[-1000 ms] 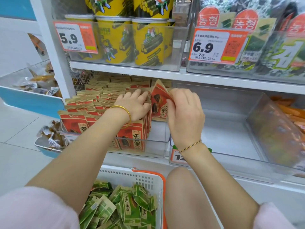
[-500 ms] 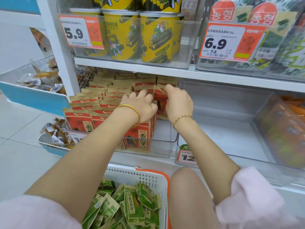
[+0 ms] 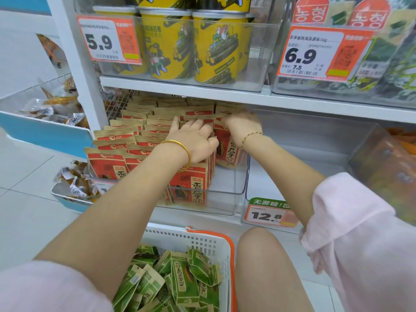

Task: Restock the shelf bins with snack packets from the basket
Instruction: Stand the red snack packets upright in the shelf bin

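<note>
1. Left hand point(image 3: 194, 144): palm down on top of the red packets point(image 3: 113, 164) in the clear bin point(image 3: 227, 206). Fingers straight and slightly spread, resting flat on the packet tops, gripping nothing. The thumb lies along the side of the right-most row.
2. Right hand point(image 3: 242, 128): just beside the left hand and a bit deeper in the same bin. Fingers are curled over the top edge of a single red packet point(image 3: 227, 152) and hold it. The fingertips are blurred and partly hidden behind the hand.
3. That red packet stands upright with its front to the camera, leaning slightly. It sits at the right end of the rows, between the two hands and touching the row next to it. Cannot tell if its bottom edge rests on the bin floor.
4. The red packets stand in rows from front to back and fill the left and middle of the bin. The bin sits on the lower shelf point(image 3: 198, 219).
5. Basket point(image 3: 202, 243): white with an orange handle, low in view, just beside the person's knee point(image 3: 265, 257). It holds a loose pile of green packets point(image 3: 180, 283).
6. Second clear bin point(image 3: 304, 140): directly right of the first, with a 12.8 price tag point(image 3: 269, 214) on its front.
7. Upper shelf point(image 3: 225, 95): yellow cans point(image 3: 216, 48) in a clear bin with a 5.9 tag point(image 3: 109, 40). To the right, dark green packs point(image 3: 400, 70) sit behind a 6.9 tag point(image 3: 319, 54).
8. Gold bangle point(image 3: 181, 152) on the left wrist, braided bracelet point(image 3: 251, 136) on the right, pink sleeves point(image 3: 360, 233) pushed up.
</note>
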